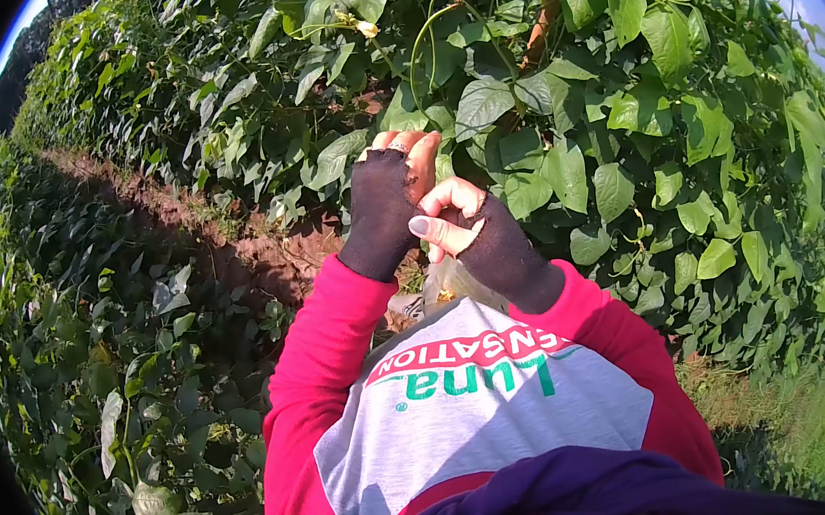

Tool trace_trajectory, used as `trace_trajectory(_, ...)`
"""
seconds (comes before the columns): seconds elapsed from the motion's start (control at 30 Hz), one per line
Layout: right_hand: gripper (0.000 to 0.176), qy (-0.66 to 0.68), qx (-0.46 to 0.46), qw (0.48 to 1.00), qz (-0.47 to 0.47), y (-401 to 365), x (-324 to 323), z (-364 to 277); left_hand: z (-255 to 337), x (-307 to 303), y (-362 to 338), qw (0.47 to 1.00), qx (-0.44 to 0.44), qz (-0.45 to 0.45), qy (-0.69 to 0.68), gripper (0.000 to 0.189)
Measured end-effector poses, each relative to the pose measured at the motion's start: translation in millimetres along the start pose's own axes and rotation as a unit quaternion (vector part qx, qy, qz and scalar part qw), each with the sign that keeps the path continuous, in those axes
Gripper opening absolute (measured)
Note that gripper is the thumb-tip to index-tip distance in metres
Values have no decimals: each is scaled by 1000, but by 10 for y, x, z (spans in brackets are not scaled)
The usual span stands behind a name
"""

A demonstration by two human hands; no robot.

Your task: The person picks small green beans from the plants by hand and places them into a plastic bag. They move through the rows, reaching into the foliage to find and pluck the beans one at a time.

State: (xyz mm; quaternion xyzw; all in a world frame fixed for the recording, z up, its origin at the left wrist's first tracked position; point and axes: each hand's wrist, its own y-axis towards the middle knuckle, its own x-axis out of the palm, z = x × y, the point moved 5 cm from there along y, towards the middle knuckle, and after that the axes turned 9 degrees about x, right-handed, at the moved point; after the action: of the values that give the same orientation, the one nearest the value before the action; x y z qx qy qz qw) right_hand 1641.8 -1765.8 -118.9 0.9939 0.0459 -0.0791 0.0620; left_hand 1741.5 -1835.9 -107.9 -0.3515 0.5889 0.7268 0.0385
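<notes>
Both hands are close together in front of my chest, in dark fingerless gloves. My left hand (395, 184) is closed, its bent fingers near the leaves of a climbing bean plant (483, 107); a ring shows on one finger. Beside it, my right hand (475, 226) is closed too, thumb against curled fingers and touching the left hand. What either hand holds is hidden. Just below them a pale translucent plastic bag (447, 282) is partly visible. A thin green pod or stem (431, 49) loops above the hands, with a pale flower (366, 28) to its left.
Dense leafy vines rise ahead and on the right, with a brown stake (540, 33) among them. A reddish soil path (277, 262) runs to the left between plant rows. Low leafy plants (107, 320) grow at far left, and grass (780, 410) lies at lower right.
</notes>
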Motion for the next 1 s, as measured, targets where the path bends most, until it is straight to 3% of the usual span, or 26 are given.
trace_trajectory(0.03,33,171,152,971,-66,-6,66,98,-1,-41,-8,1000,-4,-1,-29,30)
trace_trajectory(0.07,38,203,151,965,-66,26,100,122,-16,-90,-20,999,-19,-19,-31,33)
trace_trajectory(0.23,21,40,190,978,-81,118,161,300,-52,7,-204,999,16,-33,29,27)
trace_trajectory(0.3,20,-95,-33,994,37,204,95,353,-75,116,-280,996,5,-81,29,25)
trace_trajectory(0.33,20,-92,-75,989,91,257,77,362,-94,190,-313,995,-23,-90,48,25)
trace_trajectory(0.37,22,-98,-94,981,142,301,55,263,-111,253,-374,994,-23,-91,48,25)
trace_trajectory(0.43,23,-70,-65,984,152,545,-48,559,-129,459,-515,975,-31,-209,71,25)
trace_trajectory(0.47,23,-58,-43,987,147,588,-49,625,-140,469,-515,951,-121,-283,-5,29)
trace_trajectory(0.6,22,-10,-41,989,138,513,2,700,-94,479,-695,970,-59,-234,34,33)
trace_trajectory(0.67,18,-5,6,996,86,460,54,690,-105,413,-741,974,-96,-184,90,45)
trace_trajectory(0.7,12,-41,35,996,67,438,49,813,-161,468,-824,957,-136,-244,81,62)
trace_trajectory(0.77,13,-78,-30,993,86,331,54,678,-114,345,-781,944,-148,-268,126,74)
trace_trajectory(0.83,19,-128,-116,978,118,217,61,475,-133,278,-764,963,-148,-205,96,92)
trace_trajectory(0.9,27,-153,-125,974,114,131,91,310,-167,213,-731,966,-147,-192,89,93)
trace_trajectory(0.97,35,-332,-316,878,138,-4,208,95,-185,111,-642,968,-149,-170,108,95)
trace_trajectory(1.0,39,-381,-315,863,103,-67,297,138,-137,22,-580,974,-160,-147,58,88)
